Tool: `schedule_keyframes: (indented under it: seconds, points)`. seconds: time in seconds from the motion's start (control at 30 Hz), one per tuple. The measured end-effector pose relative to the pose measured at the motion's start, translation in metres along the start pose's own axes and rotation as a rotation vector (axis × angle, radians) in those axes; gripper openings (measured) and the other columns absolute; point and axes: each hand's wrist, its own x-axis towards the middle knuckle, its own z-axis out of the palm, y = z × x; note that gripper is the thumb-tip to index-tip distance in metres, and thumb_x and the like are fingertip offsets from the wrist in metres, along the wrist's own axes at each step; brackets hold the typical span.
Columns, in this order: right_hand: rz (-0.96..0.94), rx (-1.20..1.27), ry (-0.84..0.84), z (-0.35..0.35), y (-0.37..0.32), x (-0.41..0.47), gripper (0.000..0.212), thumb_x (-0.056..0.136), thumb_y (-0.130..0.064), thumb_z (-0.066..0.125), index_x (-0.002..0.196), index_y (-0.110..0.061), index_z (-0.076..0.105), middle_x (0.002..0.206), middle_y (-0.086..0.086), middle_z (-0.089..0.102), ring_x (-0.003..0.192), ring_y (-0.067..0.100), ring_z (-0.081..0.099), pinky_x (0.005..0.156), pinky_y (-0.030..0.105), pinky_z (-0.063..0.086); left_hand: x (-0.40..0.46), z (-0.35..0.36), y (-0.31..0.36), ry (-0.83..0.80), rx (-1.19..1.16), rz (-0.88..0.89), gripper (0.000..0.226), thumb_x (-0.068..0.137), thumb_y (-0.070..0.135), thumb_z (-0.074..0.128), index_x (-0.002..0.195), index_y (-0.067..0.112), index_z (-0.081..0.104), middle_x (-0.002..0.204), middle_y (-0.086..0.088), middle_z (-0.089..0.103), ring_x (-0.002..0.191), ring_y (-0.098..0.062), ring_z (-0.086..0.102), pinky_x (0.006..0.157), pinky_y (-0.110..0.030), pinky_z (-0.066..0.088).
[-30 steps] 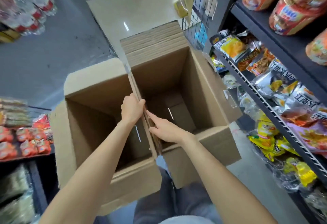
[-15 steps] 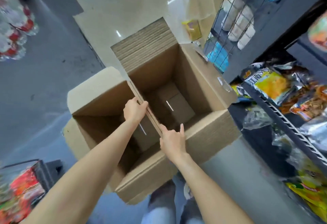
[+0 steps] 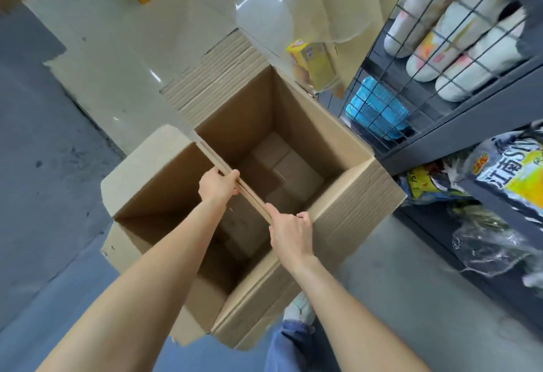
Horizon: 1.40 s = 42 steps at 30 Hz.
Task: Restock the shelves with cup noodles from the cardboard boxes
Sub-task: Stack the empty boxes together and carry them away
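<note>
Gripping the touching walls of two open cardboard boxes (image 3: 346, 195), left hand (image 3: 218, 186) and right hand (image 3: 289, 232) fingers curled

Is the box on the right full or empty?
Empty: the right box stands open and only its bare cardboard bottom shows, no cup noodles.

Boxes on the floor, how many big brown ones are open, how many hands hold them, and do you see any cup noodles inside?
Open cardboard boxes: 2, the left box and the right box
Hands gripping the edges where the boxes meet: 2, the left hand and the right hand
Cup noodles visible inside: 0
Total: 4
</note>
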Motion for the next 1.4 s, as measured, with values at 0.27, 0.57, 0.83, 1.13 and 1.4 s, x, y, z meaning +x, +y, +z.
schedule_keyframes:
  seconds: [0.27, 0.57, 0.83, 1.13, 1.4]
  points:
    - [-0.153, 0.071, 0.004, -0.025, 0.012, 0.059, 0.04, 0.094, -0.01, 0.053, 0.134, -0.014, 0.05, 0.127, 0.005, 0.06, 0.121, 0.02, 0.051, 0.113, 0.036, 0.024, 0.009, 0.019, -0.001, -0.225, -0.037, 0.036, 0.066, 0.095, 0.019, 0.054, 0.15, 0.023, 0.019, 0.147, 0.002, 0.038, 0.127, -0.021, 0.046, 0.102, -0.036, 0.043]
    - [-0.256, 0.018, 0.435, -0.091, 0.055, -0.059, 0.029, 0.083, -0.01, 0.048, 0.104, -0.01, 0.068, 0.076, 0.005, 0.069, 0.071, 0.026, 0.064, 0.068, 0.036, 0.052, -0.112, 0.007, 0.025, -0.172, 0.041, 0.176, 0.034, 0.095, 0.015, 0.05, 0.128, 0.014, 0.056, 0.125, -0.001, 0.059, 0.105, -0.011, 0.056, 0.071, -0.011, 0.046]
    - [0.145, 0.193, 0.674, -0.161, 0.111, -0.328, 0.025, 0.082, -0.015, 0.05, 0.097, -0.016, 0.069, 0.075, -0.002, 0.069, 0.067, 0.019, 0.064, 0.056, 0.025, 0.048, -0.36, -0.009, 0.026, -0.317, -0.05, 0.478, 0.016, 0.092, 0.019, 0.056, 0.096, 0.026, 0.07, 0.088, 0.012, 0.071, 0.088, -0.004, 0.065, 0.079, -0.028, 0.052]
    - [0.864, 0.785, 0.738, -0.106, 0.188, -0.674, 0.019, 0.089, -0.009, 0.06, 0.107, -0.007, 0.065, 0.099, 0.006, 0.072, 0.092, 0.022, 0.067, 0.083, 0.036, 0.05, -0.591, 0.043, -0.066, -0.861, 0.553, 0.619, 0.02, 0.094, 0.002, 0.051, 0.109, 0.002, 0.064, 0.092, -0.007, 0.065, 0.065, -0.004, 0.059, 0.051, -0.007, 0.039]
    - [1.29, 1.231, 0.773, -0.007, 0.244, -0.857, 0.044, 0.091, -0.022, 0.058, 0.133, -0.01, 0.053, 0.134, 0.008, 0.056, 0.113, 0.022, 0.057, 0.088, 0.024, 0.041, -0.704, 0.164, -0.118, -1.08, 1.107, 0.754, 0.034, 0.09, -0.014, 0.041, 0.119, -0.008, 0.058, 0.101, -0.019, 0.067, 0.052, 0.005, 0.058, 0.044, -0.005, 0.039]
